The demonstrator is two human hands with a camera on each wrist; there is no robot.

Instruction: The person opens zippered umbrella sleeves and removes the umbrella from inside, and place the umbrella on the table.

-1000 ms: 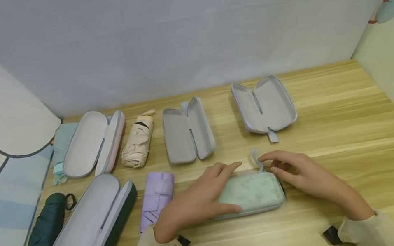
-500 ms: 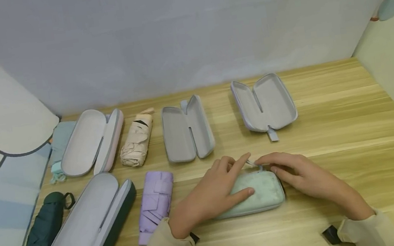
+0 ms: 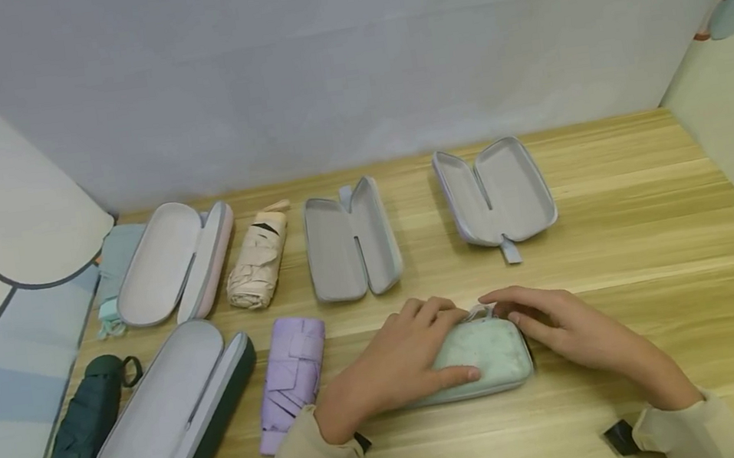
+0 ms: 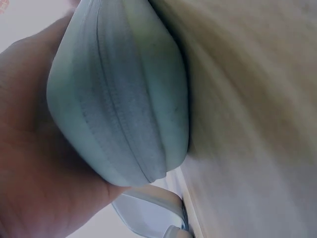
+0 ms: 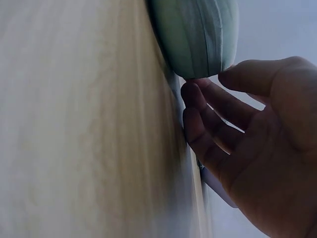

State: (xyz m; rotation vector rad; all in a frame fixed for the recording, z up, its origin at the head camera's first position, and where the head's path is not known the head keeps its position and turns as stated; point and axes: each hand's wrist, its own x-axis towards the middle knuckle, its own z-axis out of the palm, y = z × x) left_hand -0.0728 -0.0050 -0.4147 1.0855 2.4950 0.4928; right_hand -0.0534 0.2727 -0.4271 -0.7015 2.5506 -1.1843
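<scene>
A mint green zip case [image 3: 490, 356] lies closed on the table in front of me. My left hand [image 3: 399, 364] grips its left half from above, the thumb on top and the other fingers bent toward the far edge, beside a short grey strap [image 3: 478, 312]. At the far right corner, my right hand [image 3: 563, 323] has its thumb and curled fingers against the case. In the left wrist view the case's end [image 4: 119, 99] shows its zip seam under the palm. The right wrist view shows thumb and fingertips at the other end [image 5: 198, 37]; any zip pull is hidden.
Open cases stand at the back: pinkish [image 3: 159, 268], grey-lined [image 3: 335, 252] and lilac-edged [image 3: 515, 194]. A dark green open case [image 3: 161, 411] is front left. Folded umbrellas lie among them: beige [image 3: 258, 262], purple [image 3: 292, 378], dark green [image 3: 80, 433], pale blue-green [image 3: 119, 261].
My left hand has slid right along the case, its fingers reaching the strap. The strap, upright before, is now bent down between the hands. The right hand has barely moved.
</scene>
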